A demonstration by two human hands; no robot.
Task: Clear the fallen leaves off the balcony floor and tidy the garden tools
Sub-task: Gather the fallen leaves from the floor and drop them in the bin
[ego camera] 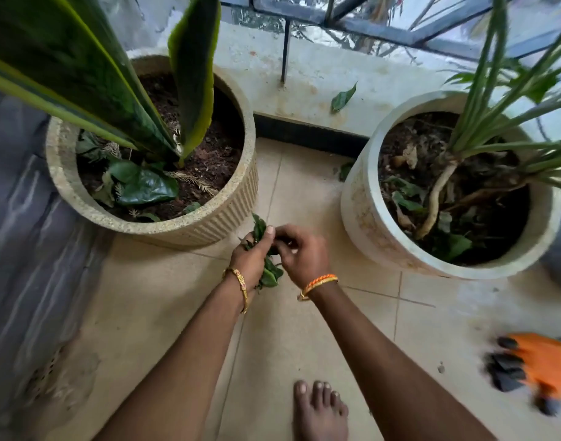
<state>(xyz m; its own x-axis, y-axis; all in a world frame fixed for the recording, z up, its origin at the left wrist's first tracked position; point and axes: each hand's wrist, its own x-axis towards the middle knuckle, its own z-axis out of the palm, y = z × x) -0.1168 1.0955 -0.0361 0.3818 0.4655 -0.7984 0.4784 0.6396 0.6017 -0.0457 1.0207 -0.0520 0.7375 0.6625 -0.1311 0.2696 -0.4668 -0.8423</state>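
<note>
Leaves bunched in the left hand, mostly hidden; right hand pinches them, fingertips obscured.

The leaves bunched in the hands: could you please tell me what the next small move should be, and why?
Probably the right hand should reach for the leaf on the floor beside the right pot. The left hand already grips the bunch of leaves, and another leaf lies on the ledge beyond.
</note>
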